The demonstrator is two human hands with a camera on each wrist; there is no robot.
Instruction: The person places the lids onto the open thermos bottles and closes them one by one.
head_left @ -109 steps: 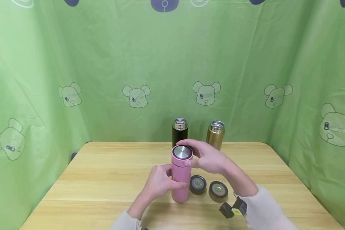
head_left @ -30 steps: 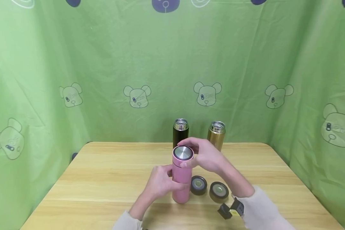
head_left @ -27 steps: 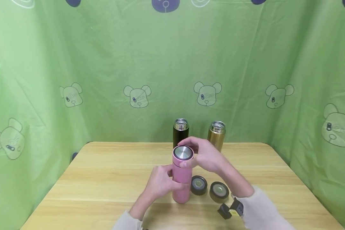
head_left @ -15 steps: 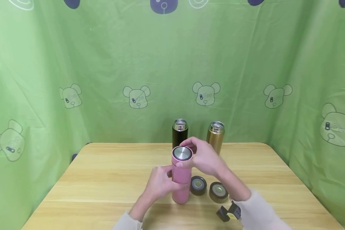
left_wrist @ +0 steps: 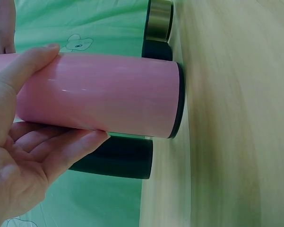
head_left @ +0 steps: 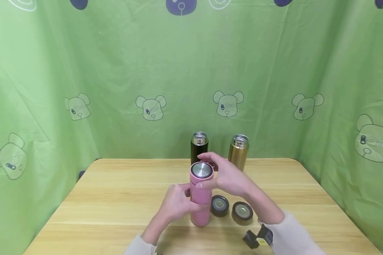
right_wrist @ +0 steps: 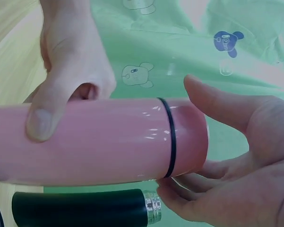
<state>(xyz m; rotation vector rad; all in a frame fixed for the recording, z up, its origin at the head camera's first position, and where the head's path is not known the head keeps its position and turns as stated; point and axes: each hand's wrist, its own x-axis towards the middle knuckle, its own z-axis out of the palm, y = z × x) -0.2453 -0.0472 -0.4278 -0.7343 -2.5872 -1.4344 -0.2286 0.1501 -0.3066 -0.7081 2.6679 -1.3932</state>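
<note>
A pink thermos flask point(head_left: 200, 205) stands upright near the middle of the table, its lid point(head_left: 201, 170) on top with a brushed steel disc. My left hand point(head_left: 177, 202) grips the body, thumb across the front and fingers behind. Round the lid curls my right hand point(head_left: 231, 177), thumb at its front; in the right wrist view the fingers reach beneath the lid's far side, and a dark ring marks the seam. Beside the flask lie a dark lid point(head_left: 220, 206) and a bronze-brown lid point(head_left: 242, 213), both with their inner sides up.
Behind the flask stand a lidless black thermos flask point(head_left: 199, 150) and a lidless gold one point(head_left: 238, 152), steel necks showing. The wooden table point(head_left: 121, 205) ends at a green curtain point(head_left: 178, 63) with bear prints. A small black device point(head_left: 265, 235) sits on my right wrist.
My right hand has shifted round the lid, its thumb moving from the right side toward the front and its fingers loosening slightly. The left hand and the flask stay in place.
</note>
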